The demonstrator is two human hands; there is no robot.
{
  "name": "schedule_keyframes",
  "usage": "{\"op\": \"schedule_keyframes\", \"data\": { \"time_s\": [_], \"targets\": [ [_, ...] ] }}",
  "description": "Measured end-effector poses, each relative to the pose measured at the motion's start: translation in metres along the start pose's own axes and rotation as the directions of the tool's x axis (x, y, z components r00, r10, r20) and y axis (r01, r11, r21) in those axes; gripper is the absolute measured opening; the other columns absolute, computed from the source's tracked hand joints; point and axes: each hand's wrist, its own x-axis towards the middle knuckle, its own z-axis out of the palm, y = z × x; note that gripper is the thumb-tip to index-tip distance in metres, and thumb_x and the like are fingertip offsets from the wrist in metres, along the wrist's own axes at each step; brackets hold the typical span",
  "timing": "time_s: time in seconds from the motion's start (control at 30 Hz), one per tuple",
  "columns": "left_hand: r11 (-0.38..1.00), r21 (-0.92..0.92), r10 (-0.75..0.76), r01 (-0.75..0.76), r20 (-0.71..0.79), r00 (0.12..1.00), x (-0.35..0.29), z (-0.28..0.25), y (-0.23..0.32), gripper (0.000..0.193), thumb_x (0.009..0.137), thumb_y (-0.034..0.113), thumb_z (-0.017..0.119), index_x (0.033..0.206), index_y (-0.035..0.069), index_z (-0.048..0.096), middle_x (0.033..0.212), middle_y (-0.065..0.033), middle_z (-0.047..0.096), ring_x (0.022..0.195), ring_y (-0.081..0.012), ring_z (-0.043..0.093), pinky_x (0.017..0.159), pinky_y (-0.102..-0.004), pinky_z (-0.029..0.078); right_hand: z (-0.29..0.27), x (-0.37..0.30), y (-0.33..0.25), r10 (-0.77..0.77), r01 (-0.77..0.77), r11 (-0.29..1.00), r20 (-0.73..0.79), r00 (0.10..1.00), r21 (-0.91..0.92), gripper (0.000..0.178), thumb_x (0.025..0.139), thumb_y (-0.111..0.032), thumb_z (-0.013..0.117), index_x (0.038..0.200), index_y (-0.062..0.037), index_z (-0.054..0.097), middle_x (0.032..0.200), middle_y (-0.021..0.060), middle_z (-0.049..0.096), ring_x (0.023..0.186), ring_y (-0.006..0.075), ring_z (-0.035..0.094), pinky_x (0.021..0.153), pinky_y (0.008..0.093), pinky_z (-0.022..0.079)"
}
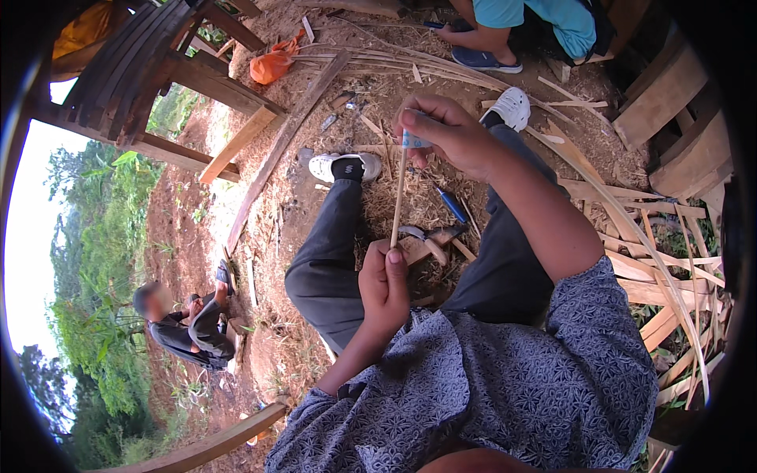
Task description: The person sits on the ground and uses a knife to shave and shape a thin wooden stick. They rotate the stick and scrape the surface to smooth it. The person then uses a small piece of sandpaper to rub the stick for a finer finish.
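Note:
My left hand [384, 285] is closed around the lower part of a thin wooden stick [400, 197], held upright between my knees. Higher up, my right hand [449, 135] pinches a small light-blue printed piece [411, 140] against the stick's upper end. Whether that piece is paper or sandpaper cannot be made out. On the ground beyond the stick lies a tool with a blue handle [453, 206]. Near it is a curved metal blade [412, 231], partly hidden among wood pieces [436, 252].
Split wood strips [662, 292] are heaped at my right. A long plank [288, 146] lies at the left, near an orange bag [272, 66]. Another person in blue clothing [505, 24] crouches ahead; a person in dark clothing [193, 335] sits at the left.

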Motion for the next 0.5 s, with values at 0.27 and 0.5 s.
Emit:
{"op": "schedule_keyframes", "data": {
  "time_s": [0.27, 0.5],
  "targets": [
    [0.999, 0.023, -0.026, 0.026, -0.004, 1.0, 0.002, 0.0, -0.007, 0.023, 0.107, 0.026, 0.041, 0.098, 0.006, 0.049, 0.069, 0.0059, 0.041, 0.059, -0.0017, 0.034, 0.054, -0.0195, 0.028, 0.006, -0.001, 0.004, 0.014, -0.009, 0.997, -0.071, 0.997, 0.072, 0.029, 0.099, -0.036, 0.058, 0.095, -0.0081, 0.056, 0.085, 0.0017, 0.058, 0.065, 0.0085, 0.058, 0.055, 0.0249, 0.051],
    [0.998, -0.048, -0.043, 0.042, -0.018, 0.999, 0.001, 0.002, -0.01, 0.023, 0.107, 0.026, 0.041, 0.097, 0.006, 0.048, 0.069, 0.0062, 0.041, 0.059, -0.0011, 0.034, 0.053, -0.0191, 0.028, 0.016, 0.001, -0.001, 0.021, -0.024, 1.0, -0.162, 0.987, -0.019, 0.033, 0.095, -0.037, 0.064, 0.092, -0.0047, 0.062, 0.079, 0.002, 0.06, 0.057, 0.0084, 0.056, 0.051, 0.0236, 0.048]
  ]
}}
